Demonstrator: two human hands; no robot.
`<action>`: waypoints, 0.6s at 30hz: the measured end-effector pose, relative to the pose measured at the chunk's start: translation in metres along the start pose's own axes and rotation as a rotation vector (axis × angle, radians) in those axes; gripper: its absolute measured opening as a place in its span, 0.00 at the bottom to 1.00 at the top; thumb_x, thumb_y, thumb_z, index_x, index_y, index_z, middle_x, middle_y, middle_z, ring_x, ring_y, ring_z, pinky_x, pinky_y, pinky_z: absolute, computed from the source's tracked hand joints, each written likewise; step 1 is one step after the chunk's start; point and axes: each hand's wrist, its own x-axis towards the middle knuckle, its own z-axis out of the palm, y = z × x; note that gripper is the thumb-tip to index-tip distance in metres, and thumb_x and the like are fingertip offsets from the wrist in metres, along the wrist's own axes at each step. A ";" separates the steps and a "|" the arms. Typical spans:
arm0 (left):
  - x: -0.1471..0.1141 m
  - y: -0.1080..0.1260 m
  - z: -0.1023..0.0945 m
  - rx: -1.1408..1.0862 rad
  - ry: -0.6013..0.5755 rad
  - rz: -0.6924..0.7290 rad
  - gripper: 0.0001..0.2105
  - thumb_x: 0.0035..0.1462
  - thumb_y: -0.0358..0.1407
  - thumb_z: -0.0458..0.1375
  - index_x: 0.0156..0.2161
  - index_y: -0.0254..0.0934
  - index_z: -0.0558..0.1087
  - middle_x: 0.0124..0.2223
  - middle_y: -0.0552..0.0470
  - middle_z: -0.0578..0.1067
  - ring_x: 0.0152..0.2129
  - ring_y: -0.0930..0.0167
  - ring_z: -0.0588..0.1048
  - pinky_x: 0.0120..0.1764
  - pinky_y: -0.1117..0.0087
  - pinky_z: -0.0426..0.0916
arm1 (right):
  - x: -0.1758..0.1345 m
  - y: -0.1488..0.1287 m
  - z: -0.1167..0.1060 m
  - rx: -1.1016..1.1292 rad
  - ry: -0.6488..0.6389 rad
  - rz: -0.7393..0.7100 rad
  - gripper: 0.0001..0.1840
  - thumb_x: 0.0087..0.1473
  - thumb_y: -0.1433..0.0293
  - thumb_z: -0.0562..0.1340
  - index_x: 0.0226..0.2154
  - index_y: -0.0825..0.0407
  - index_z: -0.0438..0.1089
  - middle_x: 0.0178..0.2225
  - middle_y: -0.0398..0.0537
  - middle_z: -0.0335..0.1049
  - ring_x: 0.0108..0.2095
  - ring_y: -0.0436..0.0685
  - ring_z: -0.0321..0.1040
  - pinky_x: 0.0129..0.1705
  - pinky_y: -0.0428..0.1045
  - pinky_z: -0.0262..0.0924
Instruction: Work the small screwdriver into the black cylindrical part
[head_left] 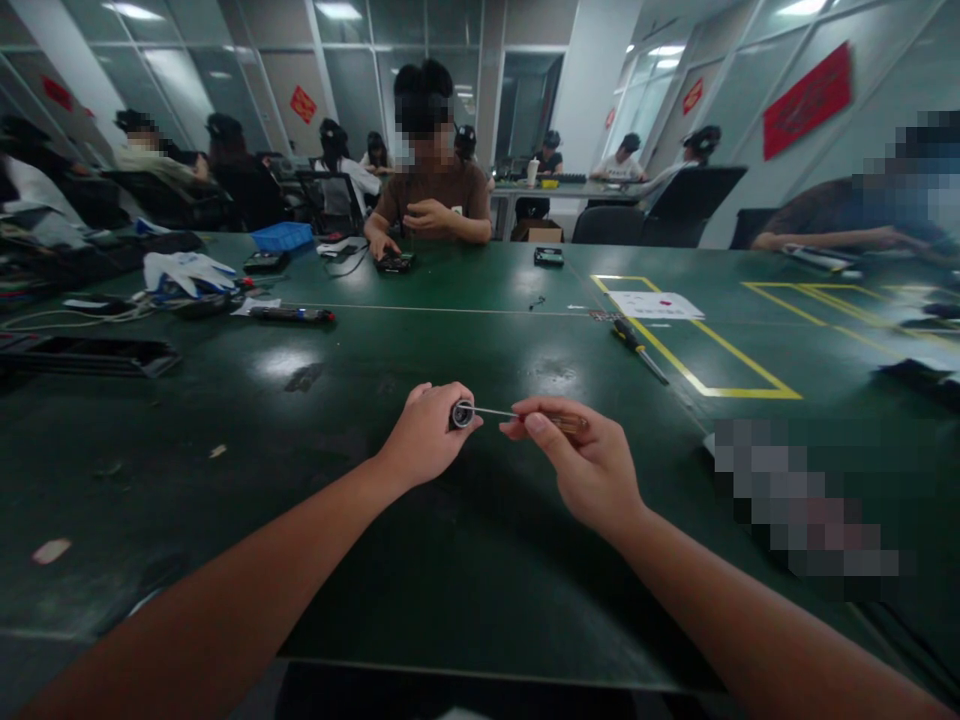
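- Head view, progress: work looks mid-way, my judgement. Both items are in hand, and the slim screwdriver (492,411) is lined up with the open end of the dark cylinder (460,414). That much is done.
- Left over: tool not yet withdrawn or set down, cylinder not yet put down. Can't tell if anything inside is loosened, tightened or just probed; bore too small to read.
- Tip: shaft meets the open end at the rim; can't tell whether it's inside or only against it.
- Left hand (425,437): fingers curled closed around the cylinder, open end showing past thumb and forefinger, turned toward the wearer.
- Right hand (596,465): thumb and fingers pinched on the screwdriver's brownish handle, shaft pointing left.
- Position: cylinder sits in the left hand's grip, just left of the right hand's fingertips, shaft bridging the gap. Hands apart, both over the green table (420,610), nearest its front edge, around the middle of that edge's length.
- Around: yellow-and-black screwdriver (637,348) lies beyond the right hand, beside a yellow tape outline (712,391); white-and-blue gloves (187,273) toward the table's far left corner.
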 end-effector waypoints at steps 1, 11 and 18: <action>0.000 0.001 0.000 -0.001 -0.012 0.005 0.05 0.62 0.36 0.60 0.36 0.39 0.69 0.33 0.55 0.73 0.34 0.66 0.71 0.50 0.56 0.63 | -0.001 -0.001 0.000 0.014 -0.002 -0.005 0.13 0.63 0.60 0.63 0.44 0.50 0.77 0.36 0.49 0.82 0.37 0.59 0.81 0.38 0.51 0.74; 0.000 -0.002 0.003 0.007 0.003 0.000 0.05 0.60 0.35 0.61 0.37 0.38 0.69 0.33 0.54 0.73 0.33 0.66 0.71 0.49 0.57 0.64 | 0.003 -0.003 -0.003 -0.436 0.032 -0.148 0.09 0.63 0.66 0.61 0.37 0.51 0.76 0.30 0.47 0.81 0.29 0.55 0.77 0.33 0.49 0.67; -0.001 0.001 0.003 -0.004 -0.007 -0.002 0.04 0.61 0.35 0.60 0.36 0.38 0.69 0.33 0.54 0.73 0.33 0.66 0.71 0.50 0.55 0.63 | 0.002 -0.003 -0.003 -0.451 -0.007 -0.144 0.08 0.63 0.66 0.61 0.38 0.50 0.76 0.32 0.47 0.81 0.31 0.55 0.77 0.34 0.49 0.67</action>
